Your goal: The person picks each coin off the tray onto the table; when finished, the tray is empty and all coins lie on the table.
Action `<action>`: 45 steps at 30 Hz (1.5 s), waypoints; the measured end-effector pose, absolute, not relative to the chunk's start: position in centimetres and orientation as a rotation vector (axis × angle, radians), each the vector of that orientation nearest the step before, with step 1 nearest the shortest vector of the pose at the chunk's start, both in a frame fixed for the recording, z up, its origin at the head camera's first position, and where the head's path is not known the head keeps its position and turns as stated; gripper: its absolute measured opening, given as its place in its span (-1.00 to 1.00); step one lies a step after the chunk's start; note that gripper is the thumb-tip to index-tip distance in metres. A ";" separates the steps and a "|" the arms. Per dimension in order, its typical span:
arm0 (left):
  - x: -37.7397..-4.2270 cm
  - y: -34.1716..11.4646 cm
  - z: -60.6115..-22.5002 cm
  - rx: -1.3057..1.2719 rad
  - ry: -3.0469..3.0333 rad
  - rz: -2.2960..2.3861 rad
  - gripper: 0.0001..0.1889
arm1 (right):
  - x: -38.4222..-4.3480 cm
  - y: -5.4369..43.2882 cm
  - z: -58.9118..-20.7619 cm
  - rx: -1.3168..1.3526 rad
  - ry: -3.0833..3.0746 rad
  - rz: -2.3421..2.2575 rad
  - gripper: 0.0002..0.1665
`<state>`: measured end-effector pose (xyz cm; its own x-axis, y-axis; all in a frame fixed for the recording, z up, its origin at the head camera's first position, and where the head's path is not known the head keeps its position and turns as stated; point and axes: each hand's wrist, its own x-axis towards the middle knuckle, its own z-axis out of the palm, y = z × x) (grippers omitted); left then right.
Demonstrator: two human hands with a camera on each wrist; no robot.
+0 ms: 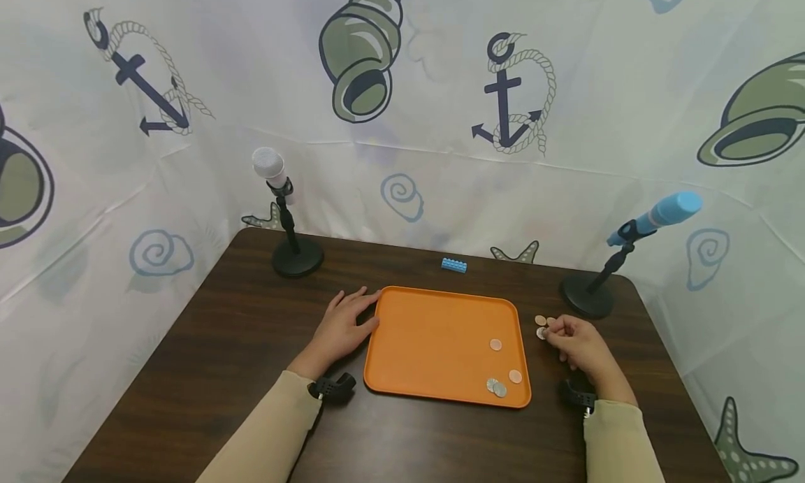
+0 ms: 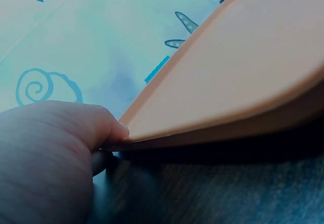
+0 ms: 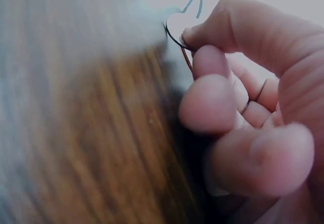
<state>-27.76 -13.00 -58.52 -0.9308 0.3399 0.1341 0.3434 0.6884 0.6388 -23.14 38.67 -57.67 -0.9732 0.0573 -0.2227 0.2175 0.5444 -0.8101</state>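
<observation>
In the head view, my right hand is just right of the orange tray, by a small group of coins on the table. The right wrist view shows its thumb and forefinger pinching a coin, the other fingers curled below. Several coins lie flat on the right part of the tray, two of them overlapping near its front edge. My left hand rests at the tray's left edge with fingers extended; up close, the thumb touches the rim.
A white microphone on a black stand is at the back left, a blue microphone on its stand at the back right. Behind the tray lies a blue toy brick. A patterned cloth hangs behind the dark wooden table.
</observation>
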 end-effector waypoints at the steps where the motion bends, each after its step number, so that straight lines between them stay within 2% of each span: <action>1: -27.8 -13.0 -58.5 -0.582 -2.883 -1.093 -0.34 | -23.2 38.6 -57.7 0.241 2.608 -1.398 -0.67; 21: -28.1 -13.0 -58.7 -0.606 -2.862 -1.094 -0.35 | -23.3 38.9 -57.7 0.195 2.663 -1.365 -0.61; 26: -28.1 -13.1 -58.9 -0.589 -2.867 -1.087 -0.35 | -22.9 39.5 -58.2 0.153 2.552 -1.654 -0.55; 32: -27.9 -13.1 -58.9 -0.590 -2.878 -1.080 -0.34 | -21.9 40.7 -59.0 -0.045 2.225 -2.248 -0.76; 36: -28.0 -13.1 -58.6 -0.584 -2.862 -1.086 -0.35 | -22.1 39.9 -58.4 -0.074 2.159 -2.385 -0.80; 39: -27.9 -13.3 -58.7 -0.575 -2.862 -1.081 -0.35 | -22.3 38.1 -57.5 -0.038 2.263 -2.267 -0.72; 42: -27.7 -13.5 -59.0 -0.566 -2.872 -1.081 -0.35 | -21.5 35.6 -55.5 -0.121 2.494 -1.889 -0.65; 45: -27.6 -13.5 -59.1 -0.570 -2.877 -1.089 -0.36 | -20.2 32.5 -52.5 -0.333 2.776 -1.419 -0.82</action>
